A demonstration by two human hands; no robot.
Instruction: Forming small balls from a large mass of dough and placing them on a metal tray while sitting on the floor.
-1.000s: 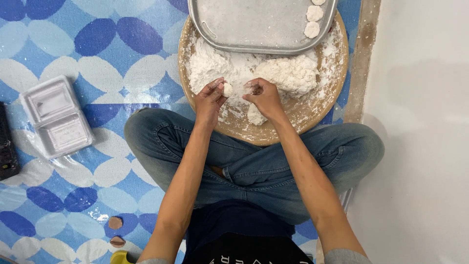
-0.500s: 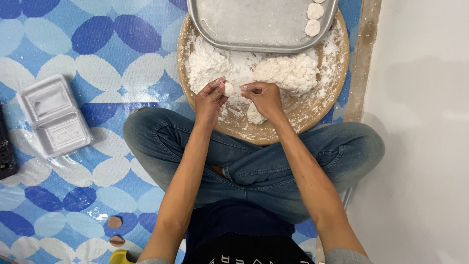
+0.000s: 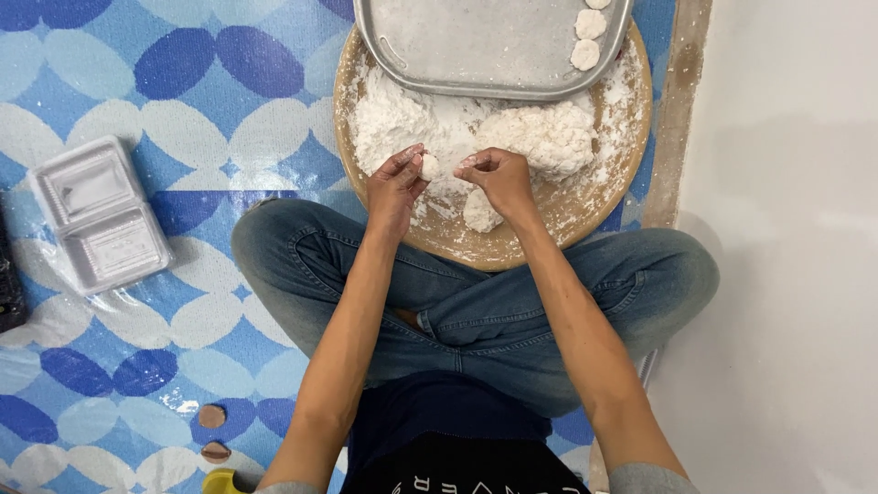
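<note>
Left hand (image 3: 395, 183): fingers curled around a small dough ball (image 3: 428, 166), gripping it at the tips. Right hand (image 3: 498, 176): fingers bunched narrow, tips just beside the ball; whether they touch it cannot be told. Both hands sit over a round wooden board (image 3: 558, 215) resting on the person's crossed legs. A dough mass (image 3: 540, 135) lies on the board, floured. A metal tray (image 3: 485, 46) overlaps the board's far edge, carrying dough discs (image 3: 585, 37). A white foam container (image 3: 99, 215) lies on the patterned floor mat (image 3: 137, 91), well apart.
</note>
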